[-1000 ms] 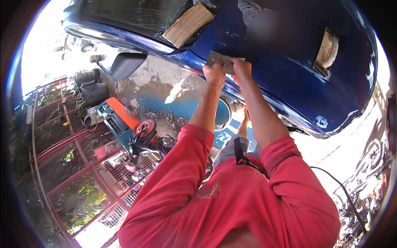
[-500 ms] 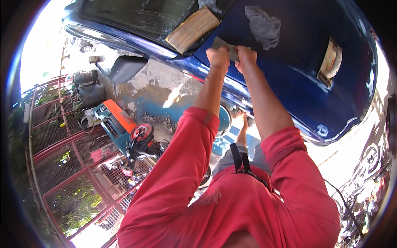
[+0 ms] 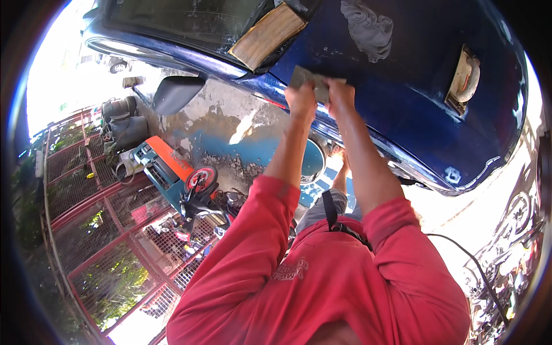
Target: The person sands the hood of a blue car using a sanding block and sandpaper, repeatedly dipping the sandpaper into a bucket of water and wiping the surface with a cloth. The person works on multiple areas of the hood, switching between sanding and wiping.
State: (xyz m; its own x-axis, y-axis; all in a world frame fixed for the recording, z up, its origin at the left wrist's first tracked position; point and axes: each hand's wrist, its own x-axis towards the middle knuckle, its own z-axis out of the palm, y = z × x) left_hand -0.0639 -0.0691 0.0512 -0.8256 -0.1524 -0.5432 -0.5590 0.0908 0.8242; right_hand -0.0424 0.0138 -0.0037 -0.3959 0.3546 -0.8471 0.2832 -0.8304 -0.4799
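Both arms in red sleeves reach out to the dark blue car bonnet (image 3: pixel 402 109), and the two hands meet side by side on a grey sheet of sandpaper (image 3: pixel 307 81). The left hand (image 3: pixel 301 100) has its fingers curled over the sheet's near-left part; the right hand (image 3: pixel 340 95) is closed over its right part, so both hands grip the sandpaper and press it flat against the paint. The sheet lies close to the bonnet's edge, between the windscreen side and the middle of the panel.

A crumpled grey rag (image 3: pixel 368 29) lies on the bonnet beyond the hands, well apart from them. A wooden sanding block (image 3: pixel 267 35) rests near the base of the windscreen, to the left of the rag. Another sanding block (image 3: pixel 464 79) with a pale handle sits far to the right on the panel. The paint around the hands looks dull and scuffed. Below the car's edge stands a red and teal machine (image 3: pixel 172 167) on stained concrete.
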